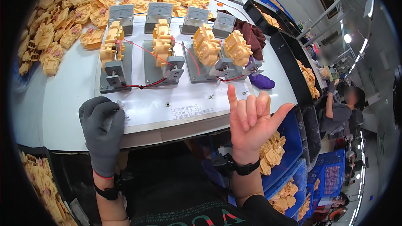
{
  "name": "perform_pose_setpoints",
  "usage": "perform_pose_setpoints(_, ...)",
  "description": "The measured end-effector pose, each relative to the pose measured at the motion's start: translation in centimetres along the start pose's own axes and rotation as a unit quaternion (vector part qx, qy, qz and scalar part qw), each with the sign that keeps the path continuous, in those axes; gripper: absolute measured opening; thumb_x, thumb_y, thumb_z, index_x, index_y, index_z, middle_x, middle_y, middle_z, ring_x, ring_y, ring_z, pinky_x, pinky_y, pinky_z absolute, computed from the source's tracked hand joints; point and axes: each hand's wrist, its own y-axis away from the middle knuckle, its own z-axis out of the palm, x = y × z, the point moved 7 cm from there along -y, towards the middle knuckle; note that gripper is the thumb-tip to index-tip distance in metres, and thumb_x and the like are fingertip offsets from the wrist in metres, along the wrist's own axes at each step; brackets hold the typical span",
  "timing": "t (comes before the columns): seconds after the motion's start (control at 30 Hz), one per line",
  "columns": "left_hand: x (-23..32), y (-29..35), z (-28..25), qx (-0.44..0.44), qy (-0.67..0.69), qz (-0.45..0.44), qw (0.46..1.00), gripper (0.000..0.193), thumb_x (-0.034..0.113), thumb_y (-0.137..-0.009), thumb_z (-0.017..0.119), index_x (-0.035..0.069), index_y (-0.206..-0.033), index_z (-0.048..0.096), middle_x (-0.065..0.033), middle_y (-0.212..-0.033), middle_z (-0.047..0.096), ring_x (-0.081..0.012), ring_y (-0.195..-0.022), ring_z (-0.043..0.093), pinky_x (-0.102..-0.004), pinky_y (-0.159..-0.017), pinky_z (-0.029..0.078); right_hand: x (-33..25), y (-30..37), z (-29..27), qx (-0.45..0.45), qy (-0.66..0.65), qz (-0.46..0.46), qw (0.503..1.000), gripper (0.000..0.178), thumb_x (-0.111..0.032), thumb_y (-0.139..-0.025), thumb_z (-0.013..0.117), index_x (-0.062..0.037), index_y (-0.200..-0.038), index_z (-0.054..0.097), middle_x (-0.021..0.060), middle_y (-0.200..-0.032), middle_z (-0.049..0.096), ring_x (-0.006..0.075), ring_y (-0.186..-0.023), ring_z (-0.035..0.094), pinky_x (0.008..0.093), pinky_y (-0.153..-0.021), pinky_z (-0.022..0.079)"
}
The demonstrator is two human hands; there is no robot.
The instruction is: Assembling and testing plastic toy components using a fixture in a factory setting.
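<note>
My left hand (101, 123), in a dark grey glove, is closed at the table's front edge. Something small and pale pokes out by its fingertips, too little visible to name. Bare and palm up, my right hand (253, 121) is raised at the front right, thumb and little finger stretched out, the other fingers curled in, nothing held. Beyond my hands stand several grey test fixtures (112, 75) with metal clamps and red wires. Each carries a cream plastic gearbox-like part (162, 44). Behind them are several small analogue meters (159, 12).
Cream parts pile up at the left (50, 37) and back. A maroon cloth (251, 37) and a purple cloth (261, 81) lie right of the fixtures. Black trays (289, 54) line the right side. Blue crates (293, 138) with parts stand below. Another person (341, 109) sits far right.
</note>
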Motion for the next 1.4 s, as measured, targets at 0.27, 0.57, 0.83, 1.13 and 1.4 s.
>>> perform_pose_setpoints(0.27, 0.1, -0.1, 0.2, -0.002, 0.0, 0.011, 1.0, 0.013, 0.002, -0.074, 0.069, 0.003, -0.087, 0.066, -0.0083, -0.098, 0.061, -0.026, -0.102, 0.052, -0.0375, -0.09, 0.043, -1.1, 0.3, -0.4, -0.012, 0.081, -0.056, 0.995, 0.07, -0.077, -0.092, 0.018, -0.0134, -0.067, 0.033, -0.0026, -0.047, 0.033, 0.0095, -0.04, 0.026, 0.0488, -0.114, 0.029)
perform_pose_setpoints(0.57, 0.3, 0.1, -0.3, 0.02, -0.005, 0.031, 0.999, 0.015, 0.002, -0.072, 0.071, 0.004, -0.085, 0.066, -0.0104, -0.096, 0.061, -0.0287, -0.098, 0.055, -0.0387, -0.086, 0.045, 0.1, 1.2, 0.5, -0.061, 0.118, -0.056, 0.99, 0.059, -0.063, -0.1, 0.028, -0.0121, -0.072, 0.038, -0.0012, -0.051, 0.037, 0.0104, -0.041, 0.03, 0.0493, -0.105, 0.04)
perform_pose_setpoints(0.83, 0.5, -0.2, -1.1, -0.012, -0.012, 0.03, 0.999, 0.027, 0.014, -0.072, 0.076, 0.009, -0.097, 0.066, -0.0066, -0.099, 0.061, -0.028, -0.099, 0.055, -0.0404, -0.091, 0.042, 4.4, 1.9, 6.1, -0.224, 0.618, -0.142, 0.74, 0.013, 0.0, -0.086, 0.067, -0.0023, -0.096, 0.06, 0.0059, -0.083, 0.057, 0.0149, -0.071, 0.053, 0.0289, -0.07, 0.048)
perform_pose_setpoints(1.13, 0.9, -1.9, -1.2, -0.089, -0.037, 0.045, 0.994, 0.022, 0.019, -0.071, 0.078, 0.011, -0.088, 0.068, -0.0022, -0.09, 0.062, -0.0253, -0.092, 0.055, -0.0382, -0.086, 0.04, 8.1, 0.6, 5.8, -0.243, 0.675, -0.022, 0.697, 0.02, -0.007, -0.077, 0.078, -0.0059, -0.094, 0.067, 0.0047, -0.077, 0.058, 0.0172, -0.064, 0.055, 0.0296, -0.058, 0.044)
perform_pose_setpoints(1.4, 0.2, -2.0, -1.3, -0.112, -0.03, -0.011, 0.993, 0.014, 0.015, -0.071, 0.078, 0.014, -0.081, 0.069, 0.0001, -0.087, 0.062, -0.024, -0.09, 0.053, -0.0368, -0.084, 0.039, 8.5, 1.1, 5.9, -0.263, 0.701, -0.069, 0.659, 0.023, -0.012, -0.071, 0.082, -0.011, -0.089, 0.068, -0.0013, -0.072, 0.059, 0.0172, -0.062, 0.054, 0.0318, -0.059, 0.038)
